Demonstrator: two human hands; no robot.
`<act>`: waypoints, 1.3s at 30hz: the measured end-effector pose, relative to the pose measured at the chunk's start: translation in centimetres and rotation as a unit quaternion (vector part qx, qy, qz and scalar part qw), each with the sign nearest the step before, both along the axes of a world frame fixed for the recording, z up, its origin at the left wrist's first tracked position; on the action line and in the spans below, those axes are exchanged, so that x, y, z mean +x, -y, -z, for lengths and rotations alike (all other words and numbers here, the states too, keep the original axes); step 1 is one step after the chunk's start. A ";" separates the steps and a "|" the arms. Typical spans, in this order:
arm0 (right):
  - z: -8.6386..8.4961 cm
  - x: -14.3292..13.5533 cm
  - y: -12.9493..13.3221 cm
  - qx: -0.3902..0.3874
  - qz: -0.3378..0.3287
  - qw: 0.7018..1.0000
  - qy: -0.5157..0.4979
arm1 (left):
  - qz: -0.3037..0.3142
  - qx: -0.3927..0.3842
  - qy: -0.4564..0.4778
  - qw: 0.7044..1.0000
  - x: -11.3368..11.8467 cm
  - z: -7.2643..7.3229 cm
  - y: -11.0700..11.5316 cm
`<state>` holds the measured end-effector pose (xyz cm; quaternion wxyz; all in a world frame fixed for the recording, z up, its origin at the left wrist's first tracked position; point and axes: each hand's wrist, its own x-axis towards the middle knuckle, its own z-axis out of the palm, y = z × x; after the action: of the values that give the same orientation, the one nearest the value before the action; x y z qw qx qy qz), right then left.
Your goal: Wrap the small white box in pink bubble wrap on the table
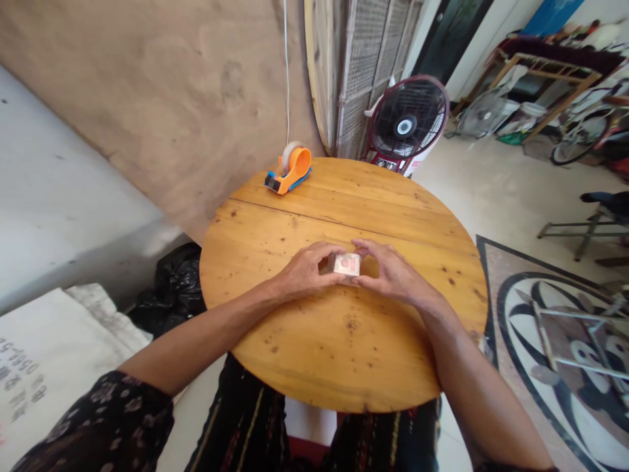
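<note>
A small pale block with a reddish print on its top face [346,263] is at the middle of the round wooden table [339,354]. It could be a small box or a stack of cards; I cannot tell which. My left hand [309,270] closes on its left side, thumb at the near edge and fingers at the far edge. From the other side my right hand [388,270] grips it the same way, thumb and fingertips at its right corners. Whether the block rests on the table or is slightly raised is hard to see.
An orange and blue tape dispenser [295,169] stands at the table's far left edge. Behind the table is a dark red fan [407,121]. A black plastic bag [171,288] and a white printed sack [59,367] lie to the left. A wooden board leans behind.
</note>
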<state>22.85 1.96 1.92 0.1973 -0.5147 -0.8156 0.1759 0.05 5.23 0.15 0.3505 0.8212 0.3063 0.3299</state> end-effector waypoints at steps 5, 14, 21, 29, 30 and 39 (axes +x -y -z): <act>-1.2 0.9 0.1 -0.031 -0.011 0.998 -0.051 | 0.040 0.019 -0.072 0.996 -1.1 -0.3 -0.8; -1.4 0.3 0.7 -0.155 0.016 0.988 0.007 | 0.081 0.030 -0.203 0.975 -2.6 -1.6 -1.8; 0.7 -0.9 1.3 -0.146 0.042 0.983 -0.105 | 0.140 -0.073 -0.120 0.980 -2.8 -1.4 -2.0; 1.4 -0.9 1.1 -0.120 0.035 0.985 -0.115 | 0.093 -0.092 -0.097 0.987 -2.2 -0.2 -2.1; 1.5 -0.8 1.1 -0.119 0.035 0.986 -0.113 | 0.090 -0.094 -0.096 0.987 -2.1 -0.1 -2.1; 1.7 -1.2 1.2 -0.077 0.075 0.992 -0.068 | 0.089 -0.073 -0.090 0.989 -1.9 0.5 -2.4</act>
<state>21.65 0.77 0.25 0.2250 -0.5750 -0.7433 0.2575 -1.82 7.68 -0.34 0.4084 0.8437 0.2860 0.1991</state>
